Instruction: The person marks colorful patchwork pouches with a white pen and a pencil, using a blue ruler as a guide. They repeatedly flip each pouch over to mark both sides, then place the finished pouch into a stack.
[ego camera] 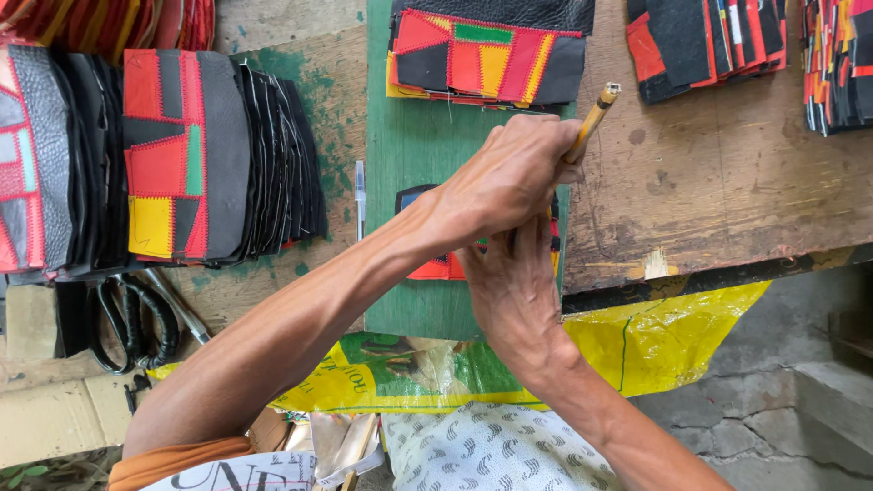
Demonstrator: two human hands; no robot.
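- the left hand (pixel 509 177) is closed in a fist around a yellow-handled tool (pixel 591 123), gripping it low on the shaft so the handle's top pokes up and to the right above the knuckles; the tool's working end is hidden under the hand.
- the right hand (pixel 514 282) lies flat just below the left one, fingers stretched forward and pressing down on a patchwork leather piece (pixel 435 265); it grips nothing, and its fingertips are hidden under the left fist.
- that patchwork piece (black, red, a bit of blue at its top left corner) sits directly under both hands, mostly covered by them, with only its left edge and a sliver on the right showing.
- the piece rests on a green board (pixel 409 145), which runs from beyond the hands down to below the right wrist.
- beyond the left hand, at the far end of the board, lies a stack of patchwork pieces (pixel 486 59) in red, orange, yellow, green and black.
- to the left of the left forearm, just beside the board's edge, a pen (pixel 360 195) lies on the worn wooden table (pixel 709 182).
- further left stands a row of patchwork pieces on edge (pixel 195 155), and below it, near the left elbow, a pair of black-handled scissors (pixel 136 323).
- to the right of the hands and far off, more stacks of cut pieces (pixel 705 41) lie on the table.
- under the right forearm, a yellow and green plastic sack (pixel 655 341) hangs off the table edge.
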